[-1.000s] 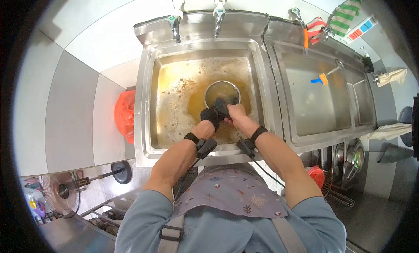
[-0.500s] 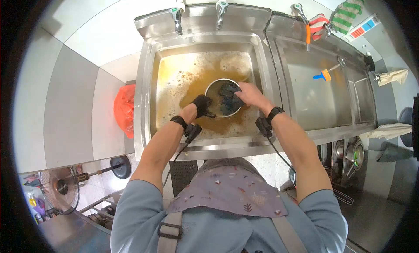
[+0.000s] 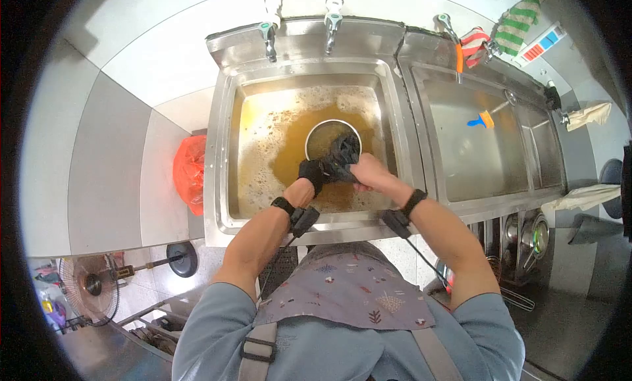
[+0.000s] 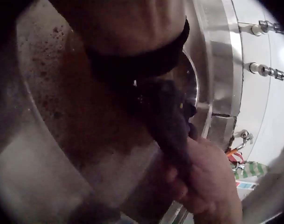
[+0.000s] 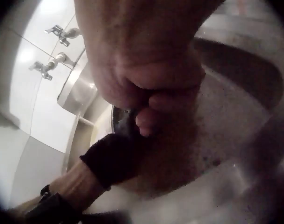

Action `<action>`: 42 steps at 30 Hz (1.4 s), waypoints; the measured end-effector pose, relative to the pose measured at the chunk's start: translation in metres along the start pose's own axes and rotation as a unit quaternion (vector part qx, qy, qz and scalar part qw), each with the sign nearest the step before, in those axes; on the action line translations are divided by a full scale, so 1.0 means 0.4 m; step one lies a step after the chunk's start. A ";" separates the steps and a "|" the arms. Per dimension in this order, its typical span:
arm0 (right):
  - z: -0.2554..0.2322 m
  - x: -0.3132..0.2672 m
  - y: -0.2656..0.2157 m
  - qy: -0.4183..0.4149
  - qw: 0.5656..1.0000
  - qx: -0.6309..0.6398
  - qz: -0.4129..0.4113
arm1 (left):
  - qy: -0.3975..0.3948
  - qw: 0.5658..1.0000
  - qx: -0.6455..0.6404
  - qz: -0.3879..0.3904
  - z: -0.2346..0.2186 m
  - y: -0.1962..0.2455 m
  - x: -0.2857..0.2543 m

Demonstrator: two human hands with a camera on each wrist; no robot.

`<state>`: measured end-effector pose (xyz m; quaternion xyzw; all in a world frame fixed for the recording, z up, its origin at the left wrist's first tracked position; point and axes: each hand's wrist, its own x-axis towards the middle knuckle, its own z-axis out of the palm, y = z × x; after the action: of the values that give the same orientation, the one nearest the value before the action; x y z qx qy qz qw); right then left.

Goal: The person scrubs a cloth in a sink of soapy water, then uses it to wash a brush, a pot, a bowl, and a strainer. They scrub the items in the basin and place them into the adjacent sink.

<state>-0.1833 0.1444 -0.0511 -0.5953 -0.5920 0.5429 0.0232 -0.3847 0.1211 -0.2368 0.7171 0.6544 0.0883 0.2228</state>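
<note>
A round metal-rimmed pot (image 3: 307, 139) with murky liquid stands in the left sink basin. Over its near edge lies a dark, limp, wrinkled bundle (image 3: 345, 147) that looks like wet cloth. My bare right hand (image 3: 370, 172) grips the bundle from the right, its fingers curled in the right wrist view. My left hand (image 3: 311, 174) wears a black glove (image 5: 111, 161) and meets the bundle at the pot's near left side. Its fingers merge with the dark material, so I cannot tell how they lie.
Brownish water and specks cover the left basin (image 3: 257, 183). Two taps (image 3: 268, 39) stand behind it. The right basin (image 3: 461, 164) has a blue-and-orange brush (image 3: 482, 120) in it. A red plastic bag (image 3: 189, 174) hangs beside the left edge.
The hands were together at the near rim, then apart with the right holding the bundle inside the pot. Now the bundle is back at the near rim and the hands are close again.
</note>
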 end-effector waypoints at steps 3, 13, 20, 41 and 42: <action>-0.063 -0.038 -0.011 -0.036 0.989 -0.135 -0.044 | 0.054 0.990 -0.100 -0.080 -0.106 0.062 -0.056; -0.148 -0.072 -0.066 -0.078 0.906 -0.397 -0.126 | 0.329 0.916 -0.218 -0.068 -0.224 0.018 -0.028; -0.085 0.007 -0.038 -0.087 0.842 -0.496 -0.195 | 0.240 0.952 -0.146 -0.118 -0.378 0.022 -0.053; -0.054 0.035 -0.123 0.336 0.794 -0.221 -0.455 | 0.390 0.899 -0.190 0.056 -0.447 0.116 -0.128; -0.063 0.033 -0.128 0.355 0.763 -0.231 -0.489 | 0.397 0.895 -0.193 0.066 -0.452 0.119 -0.125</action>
<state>-0.2050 0.1850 -0.0146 -0.3629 -0.8595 0.0546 0.3557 -0.4236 0.1069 -0.0479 0.6066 0.6101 0.5047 0.0717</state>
